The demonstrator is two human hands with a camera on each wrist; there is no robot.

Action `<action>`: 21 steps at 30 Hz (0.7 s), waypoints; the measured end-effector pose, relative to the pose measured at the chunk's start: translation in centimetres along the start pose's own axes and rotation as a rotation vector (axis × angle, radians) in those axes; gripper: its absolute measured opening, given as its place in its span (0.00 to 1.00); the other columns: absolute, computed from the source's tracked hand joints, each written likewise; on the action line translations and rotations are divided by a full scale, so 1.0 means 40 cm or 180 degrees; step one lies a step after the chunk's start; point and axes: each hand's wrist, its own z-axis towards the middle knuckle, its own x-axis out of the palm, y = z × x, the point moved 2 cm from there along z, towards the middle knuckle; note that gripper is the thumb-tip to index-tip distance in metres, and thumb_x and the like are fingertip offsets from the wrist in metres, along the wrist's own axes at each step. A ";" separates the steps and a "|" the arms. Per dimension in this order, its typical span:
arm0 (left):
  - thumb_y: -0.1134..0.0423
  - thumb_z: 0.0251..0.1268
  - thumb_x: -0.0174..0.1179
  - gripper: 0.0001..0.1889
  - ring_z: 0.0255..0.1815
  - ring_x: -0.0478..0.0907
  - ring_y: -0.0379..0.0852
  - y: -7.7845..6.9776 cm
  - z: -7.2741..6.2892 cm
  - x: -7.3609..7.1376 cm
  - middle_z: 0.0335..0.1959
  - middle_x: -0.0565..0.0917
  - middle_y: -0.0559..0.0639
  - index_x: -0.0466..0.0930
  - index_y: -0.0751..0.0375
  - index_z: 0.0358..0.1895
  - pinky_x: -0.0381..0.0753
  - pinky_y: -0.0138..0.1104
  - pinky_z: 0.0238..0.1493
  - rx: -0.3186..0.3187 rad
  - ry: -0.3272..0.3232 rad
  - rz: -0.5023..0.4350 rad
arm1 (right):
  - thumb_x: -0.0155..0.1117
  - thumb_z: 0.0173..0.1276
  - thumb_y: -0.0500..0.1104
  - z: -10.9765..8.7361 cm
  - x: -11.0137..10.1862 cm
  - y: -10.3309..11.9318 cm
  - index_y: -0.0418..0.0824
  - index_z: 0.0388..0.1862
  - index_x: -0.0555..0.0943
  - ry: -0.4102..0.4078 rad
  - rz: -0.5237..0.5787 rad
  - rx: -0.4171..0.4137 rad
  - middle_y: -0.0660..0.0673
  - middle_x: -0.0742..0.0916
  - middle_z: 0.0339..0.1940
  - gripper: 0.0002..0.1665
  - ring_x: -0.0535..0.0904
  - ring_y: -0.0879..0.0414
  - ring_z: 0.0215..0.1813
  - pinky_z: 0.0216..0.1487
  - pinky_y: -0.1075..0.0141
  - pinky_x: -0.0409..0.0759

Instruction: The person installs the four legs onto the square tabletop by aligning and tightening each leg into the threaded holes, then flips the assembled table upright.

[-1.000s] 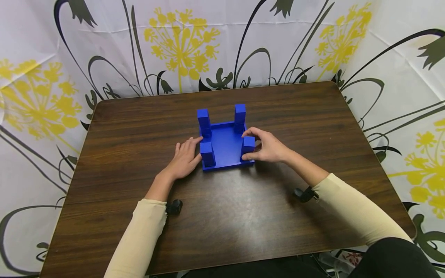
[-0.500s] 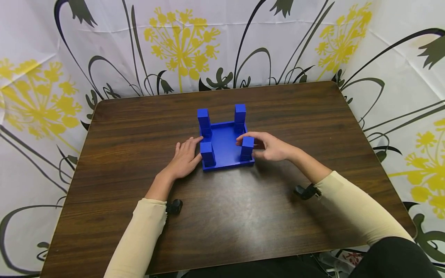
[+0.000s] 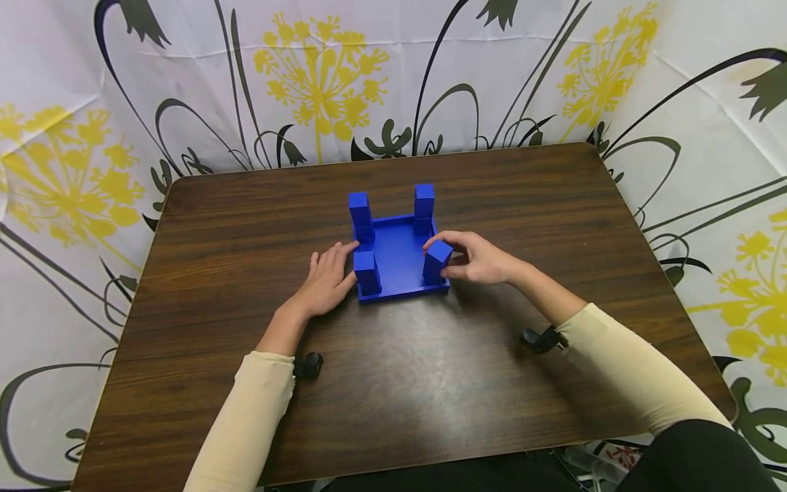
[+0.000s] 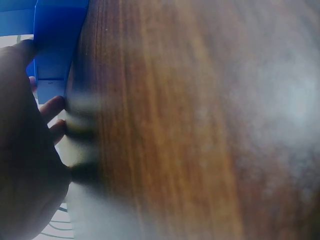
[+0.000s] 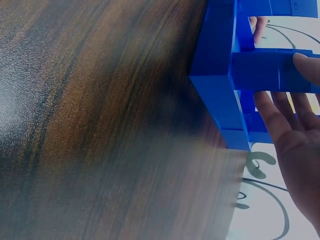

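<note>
A shallow blue tray [image 3: 397,258] with a low rim lies on the table, a square blue post standing at each corner. My right hand [image 3: 482,260] grips the front-right post [image 3: 437,257], thumb on the near side and fingers behind. In the head view, this post's top sits turned at an angle to the tray's edges. The right wrist view shows the thumb pressed on the front-right post [image 5: 267,71] near its upper end. My left hand [image 3: 326,279] lies flat along the tray's left side, straight fingers touching it close to the front-left post [image 3: 367,272].
The brown wooden table [image 3: 393,383] extends around the tray on every side. Behind it hangs a white curtain [image 3: 393,75] with yellow and grey flowers. A small black camera [image 3: 540,342] sits on the right wrist, another [image 3: 308,367] on the left.
The right hand has loosened, shifted its fingers around the front-right post and taken hold again. The post is now turned relative to the tray. The left hand has stayed in place.
</note>
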 end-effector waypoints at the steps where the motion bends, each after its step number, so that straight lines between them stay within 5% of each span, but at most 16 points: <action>1: 0.49 0.78 0.43 0.31 0.78 0.40 0.58 0.000 0.000 0.000 0.76 0.52 0.61 0.46 0.51 0.78 0.30 0.61 0.70 0.0001 0.0000 0.0001 | 0.66 0.61 0.26 -0.001 0.000 0.000 0.38 0.59 0.75 -0.0018 -0.0020 0.0005 0.39 0.78 0.60 0.27 0.75 0.47 0.56 0.58 0.49 0.75; 14: 0.50 0.78 0.44 0.31 0.78 0.40 0.58 0.000 0.001 -0.001 0.76 0.51 0.61 0.45 0.50 0.78 0.30 0.61 0.69 -0.0007 0.0010 0.0012 | 0.71 0.59 0.28 -0.001 0.006 -0.006 0.35 0.54 0.75 -0.0227 -0.0027 -0.0045 0.39 0.80 0.53 0.25 0.76 0.47 0.56 0.54 0.52 0.79; 21: 0.50 0.78 0.44 0.32 0.78 0.40 0.58 0.000 0.001 0.000 0.76 0.51 0.61 0.45 0.50 0.78 0.30 0.61 0.69 -0.0007 0.0014 0.0009 | 0.70 0.57 0.25 -0.018 0.017 0.084 0.29 0.52 0.75 -0.0376 -0.0098 0.0020 0.34 0.81 0.51 0.23 0.77 0.42 0.56 0.53 0.49 0.79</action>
